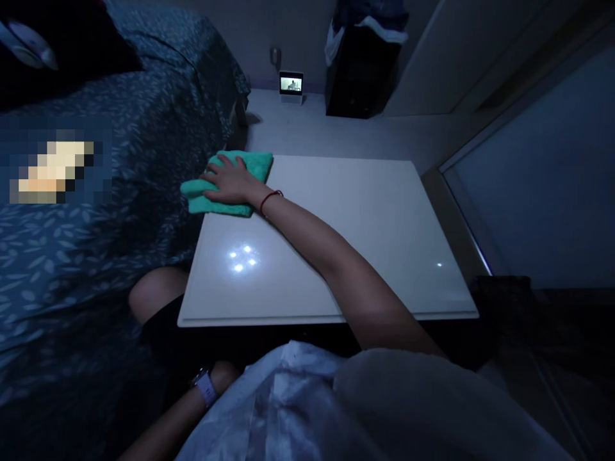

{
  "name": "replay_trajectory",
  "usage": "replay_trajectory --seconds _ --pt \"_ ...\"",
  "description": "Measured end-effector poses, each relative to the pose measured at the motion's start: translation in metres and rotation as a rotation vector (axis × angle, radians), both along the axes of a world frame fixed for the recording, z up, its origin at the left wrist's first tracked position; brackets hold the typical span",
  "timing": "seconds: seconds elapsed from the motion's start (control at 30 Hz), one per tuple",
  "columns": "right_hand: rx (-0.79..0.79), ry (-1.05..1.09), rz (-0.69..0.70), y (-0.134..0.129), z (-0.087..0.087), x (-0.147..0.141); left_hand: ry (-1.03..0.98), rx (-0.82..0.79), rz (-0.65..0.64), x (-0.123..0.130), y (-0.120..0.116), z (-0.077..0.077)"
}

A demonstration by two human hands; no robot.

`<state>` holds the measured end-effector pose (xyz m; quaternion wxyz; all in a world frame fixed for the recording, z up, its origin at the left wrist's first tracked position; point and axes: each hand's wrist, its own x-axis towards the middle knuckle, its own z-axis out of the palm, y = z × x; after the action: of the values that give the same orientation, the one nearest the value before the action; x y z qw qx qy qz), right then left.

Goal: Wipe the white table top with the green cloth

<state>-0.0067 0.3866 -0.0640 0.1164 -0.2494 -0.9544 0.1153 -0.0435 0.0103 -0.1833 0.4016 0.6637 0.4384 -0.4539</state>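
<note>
My right hand (231,181) lies on a folded green cloth (259,165), palm down, with its fingers spread and pressing on it. The cloth covers the far left corner of a white table (365,218) and sticks out a little past its left edge. A thin red bracelet (270,200) circles my right wrist, and that forearm reaches diagonally across the tabletop. Low in the view, my left hand (224,374) rests near my lap below the table's front edge. A watch with a pale band (205,387) is on that wrist; the fingers are hidden.
A bed with a leaf-patterned cover (144,121) stands along the left. On the floor beyond the table are a small lit screen (291,84) and a dark cabinet (360,73) with cloth on top. To the right is a pale sliding panel (538,173). Light is dim.
</note>
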Motion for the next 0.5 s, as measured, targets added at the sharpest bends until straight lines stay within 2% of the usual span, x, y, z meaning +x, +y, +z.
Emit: replay_trajectory --seconds 0.17,0.33,0.43,0.5 --pt "0.11 -0.008 0.225 -0.071 -0.004 -0.004 -0.038 0.008 -0.011 0.001 0.001 0.001" --pt "0.214 -0.01 0.394 -0.152 -0.002 0.012 -0.004 -0.007 0.006 0.003 0.002 0.006" --pt "0.259 0.039 0.517 -0.185 0.002 0.031 0.028 -0.027 0.024 0.007 0.005 0.013" --pt "0.302 0.066 0.621 -0.197 0.003 0.043 0.04 -0.035 0.054 0.007 0.004 0.013"
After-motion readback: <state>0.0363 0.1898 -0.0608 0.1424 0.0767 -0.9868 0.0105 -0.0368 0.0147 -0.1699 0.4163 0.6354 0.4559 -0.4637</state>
